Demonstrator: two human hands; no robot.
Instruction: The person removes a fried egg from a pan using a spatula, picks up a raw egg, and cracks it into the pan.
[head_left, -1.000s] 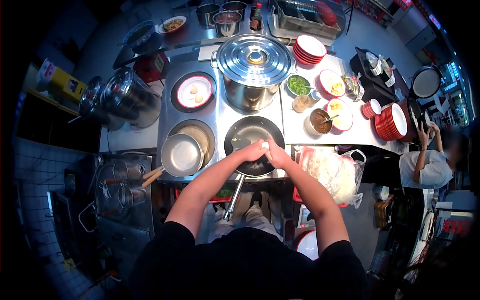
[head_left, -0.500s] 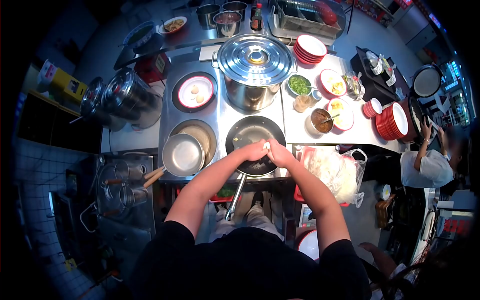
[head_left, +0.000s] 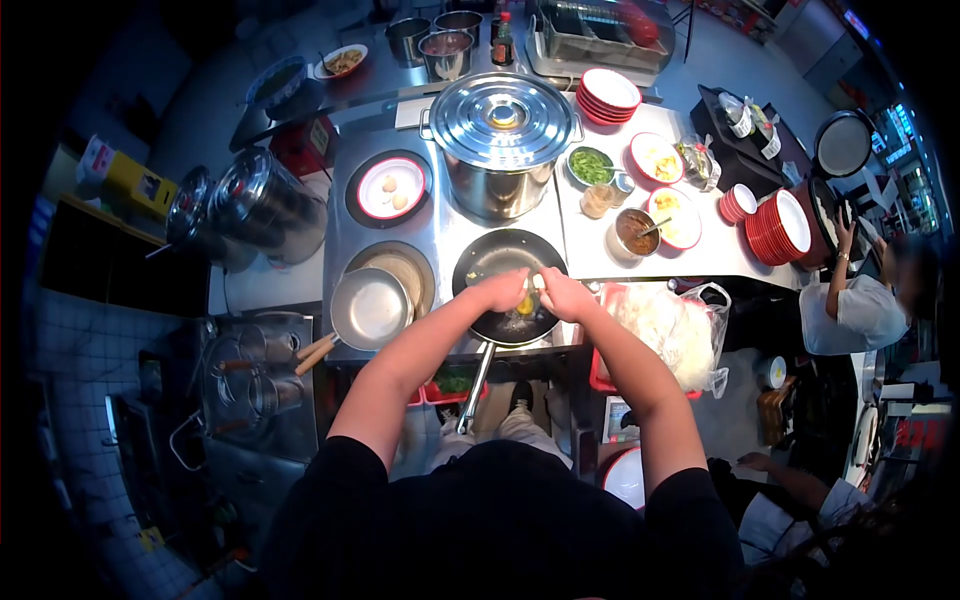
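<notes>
Over the black frying pan [head_left: 480,270], both hands work close together on a cracked egg. My left hand [head_left: 506,291] is closed, with its part of the eggshell mostly hidden by the fingers. My right hand [head_left: 563,296] is closed around a white piece of eggshell [head_left: 539,282]. Below and between the fingers, a yellow egg yolk [head_left: 525,304] shows with clear egg white around it. The pan's long metal handle [head_left: 476,390] points toward my body.
A lidded stockpot [head_left: 503,170] stands behind the pan. At left are a saucepan [head_left: 370,308] and a red-rimmed bowl [head_left: 393,188] holding eggs. Sauce pot [head_left: 632,240], bowls of food and stacked plates [head_left: 775,230] stand right. Another person [head_left: 855,310] works at far right.
My hands have parted slightly and the egg has opened between them. The yolk and egg white now show over the pan. The view has shifted a little.
</notes>
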